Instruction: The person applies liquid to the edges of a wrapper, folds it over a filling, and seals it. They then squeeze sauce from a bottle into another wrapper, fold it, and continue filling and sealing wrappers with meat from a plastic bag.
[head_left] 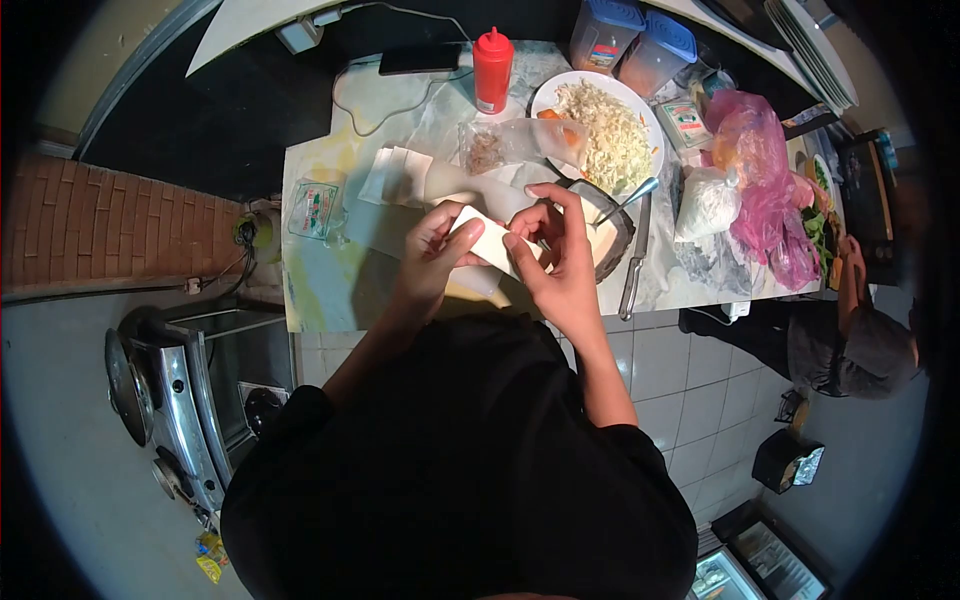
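Note:
A white rectangular folded piece (485,243) is held up between both hands, above the front of the table. My left hand (432,258) grips its left end with thumb and fingers. My right hand (556,262) pinches its right end, the index finger raised and bent. Behind the hands lie pale, thin wrapper sheets (400,177) and a clear plastic bag with brownish bits (485,150). A dark-rimmed container (622,246) with pale contents stands beside my right hand, partly hidden by it. A plate of shredded cabbage (609,135) is farther back.
A knife (633,272) lies right of the container. A red squeeze bottle (493,72), a phone (418,62) and lidded tubs (655,55) stand or lie at the back. Pink bags (752,170) and a white bag (708,203) are right. Another person (850,340) works at the far right.

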